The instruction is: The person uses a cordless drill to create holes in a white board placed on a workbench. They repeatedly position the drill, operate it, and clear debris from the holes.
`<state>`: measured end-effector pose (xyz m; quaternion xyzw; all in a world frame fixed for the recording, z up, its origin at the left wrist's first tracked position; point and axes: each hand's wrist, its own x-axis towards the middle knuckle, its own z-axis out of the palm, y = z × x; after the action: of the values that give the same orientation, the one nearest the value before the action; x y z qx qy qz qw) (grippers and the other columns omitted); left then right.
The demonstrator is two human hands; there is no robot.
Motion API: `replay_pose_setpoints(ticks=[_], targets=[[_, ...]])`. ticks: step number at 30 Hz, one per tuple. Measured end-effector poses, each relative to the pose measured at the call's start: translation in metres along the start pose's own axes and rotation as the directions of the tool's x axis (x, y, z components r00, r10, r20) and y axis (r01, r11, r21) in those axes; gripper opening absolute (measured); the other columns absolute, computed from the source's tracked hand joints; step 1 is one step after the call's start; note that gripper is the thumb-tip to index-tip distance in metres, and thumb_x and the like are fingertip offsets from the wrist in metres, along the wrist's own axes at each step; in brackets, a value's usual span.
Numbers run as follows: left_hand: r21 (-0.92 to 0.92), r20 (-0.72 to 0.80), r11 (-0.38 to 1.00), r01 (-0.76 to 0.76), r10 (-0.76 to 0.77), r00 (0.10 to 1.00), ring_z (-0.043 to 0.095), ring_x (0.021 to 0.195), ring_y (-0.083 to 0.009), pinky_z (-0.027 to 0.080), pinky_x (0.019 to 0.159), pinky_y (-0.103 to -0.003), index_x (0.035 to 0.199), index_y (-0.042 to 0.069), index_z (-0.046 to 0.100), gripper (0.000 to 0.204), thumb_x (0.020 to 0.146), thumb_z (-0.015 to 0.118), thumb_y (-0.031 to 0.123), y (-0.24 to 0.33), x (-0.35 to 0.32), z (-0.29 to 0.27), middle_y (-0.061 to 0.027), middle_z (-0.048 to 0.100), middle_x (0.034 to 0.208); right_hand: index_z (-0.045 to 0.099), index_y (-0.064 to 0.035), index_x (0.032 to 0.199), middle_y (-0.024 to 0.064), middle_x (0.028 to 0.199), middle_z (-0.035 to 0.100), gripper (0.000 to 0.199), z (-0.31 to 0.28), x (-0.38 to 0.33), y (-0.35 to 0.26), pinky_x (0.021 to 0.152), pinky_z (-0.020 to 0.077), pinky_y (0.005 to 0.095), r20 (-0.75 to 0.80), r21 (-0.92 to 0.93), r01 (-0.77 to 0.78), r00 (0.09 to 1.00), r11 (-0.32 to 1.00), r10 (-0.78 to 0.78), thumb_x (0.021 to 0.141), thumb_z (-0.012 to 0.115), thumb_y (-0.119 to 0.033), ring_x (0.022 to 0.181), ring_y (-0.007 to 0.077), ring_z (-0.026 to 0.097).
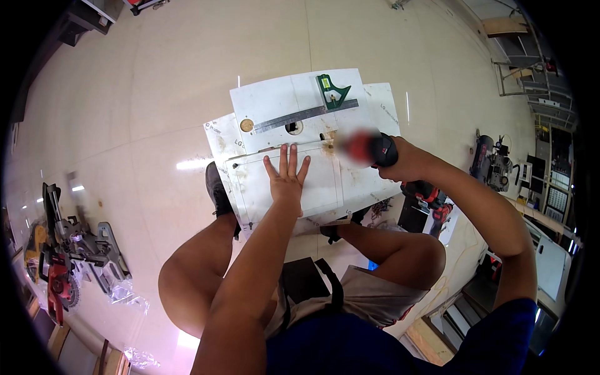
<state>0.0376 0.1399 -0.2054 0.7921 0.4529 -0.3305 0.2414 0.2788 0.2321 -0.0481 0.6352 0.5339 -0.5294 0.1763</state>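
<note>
Item one, my left hand (286,177): released, fingers spread, palm flat on the near white panel (312,184), which lies on the floor (156,94) between my knees. Item two, my right hand (400,159): clenched around the black grip of a red power drill (365,149), its nose blurred, meeting the panel's far edge just right of my fingertips. Item three, a second white panel (269,103) beyond, overlapping the first, with two round holes cut in it. Item four, a combination square (312,111), green head and steel rule, lying across that far panel. Item five, a red and black tool (428,194) on the floor to the right. Item six, a mitre saw (69,247) at the near left.
</note>
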Motion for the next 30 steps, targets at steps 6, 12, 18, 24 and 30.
replay_pose_setpoints(ticks=[6, 12, 18, 24, 30], targets=[[0.006, -0.004, 1.0, -0.004, 0.004, 1.0, -0.013, 0.156, -0.0512, 0.007, 0.114, -0.082, 0.168, 0.015, -0.005, 0.157, 0.056, 0.09, 0.069, -0.0002, -0.0008, -0.0015, -0.0282, -0.013, 0.171, 0.059, 0.0013, 0.105, 0.0099, 0.076, 0.066, 0.036, -0.0005, -0.0005, 0.0034, 0.056, 0.0534, 0.0353, -0.017, 0.012, -0.018, 1.0, 1.0, 0.019, 0.074, 0.072, -0.012, 0.059, 0.0172, 0.063], [0.001, -0.004, 1.0, -0.017, 0.017, 1.0, -0.012, 0.156, -0.0513, 0.008, 0.113, -0.082, 0.168, 0.014, -0.006, 0.158, 0.055, 0.09, 0.07, 0.0008, 0.0006, -0.0016, -0.0282, -0.013, 0.171, 0.058, 0.0012, 0.104, 0.0093, 0.076, 0.065, 0.036, 0.0016, -0.0058, 0.0035, 0.056, 0.0529, 0.0359, -0.037, 0.003, 0.007, 0.999, 1.0, -0.007, 0.074, 0.071, -0.012, 0.059, 0.017, 0.062], [0.01, 0.001, 1.0, -0.012, 0.012, 1.0, -0.012, 0.157, -0.0511, 0.009, 0.113, -0.082, 0.168, 0.015, -0.006, 0.158, 0.055, 0.09, 0.07, -0.0002, 0.0009, -0.0003, -0.0282, -0.012, 0.171, 0.058, 0.0009, 0.105, 0.0088, 0.075, 0.064, 0.037, -0.0016, -0.0037, 0.001, 0.056, 0.0527, 0.0354, -0.004, 0.014, -0.015, 1.0, 1.0, 0.015, 0.074, 0.071, -0.013, 0.059, 0.0163, 0.061], [0.011, 0.002, 1.0, -0.013, 0.013, 1.0, -0.012, 0.156, -0.0514, 0.009, 0.113, -0.082, 0.167, 0.015, -0.007, 0.157, 0.056, 0.089, 0.071, 0.0002, 0.0006, -0.0024, -0.0278, -0.012, 0.171, 0.056, 0.0012, 0.108, 0.0084, 0.076, 0.064, 0.04, -0.004, -0.0057, -0.0022, 0.056, 0.052, 0.035, -0.01, 0.021, -0.021, 1.0, 1.0, 0.021, 0.074, 0.072, -0.013, 0.059, 0.0162, 0.061], [-0.004, 0.0, 1.0, -0.014, 0.014, 1.0, -0.012, 0.157, -0.0512, 0.008, 0.113, -0.082, 0.167, 0.014, -0.007, 0.159, 0.054, 0.09, 0.071, 0.0009, 0.0022, -0.0006, -0.0276, -0.013, 0.171, 0.057, 0.0005, 0.111, 0.0085, 0.078, 0.064, 0.042, -0.0041, -0.003, 0.0047, 0.057, 0.0521, 0.0354, 0.01, 0.017, -0.014, 1.0, 1.0, 0.014, 0.074, 0.072, -0.013, 0.06, 0.016, 0.061]])
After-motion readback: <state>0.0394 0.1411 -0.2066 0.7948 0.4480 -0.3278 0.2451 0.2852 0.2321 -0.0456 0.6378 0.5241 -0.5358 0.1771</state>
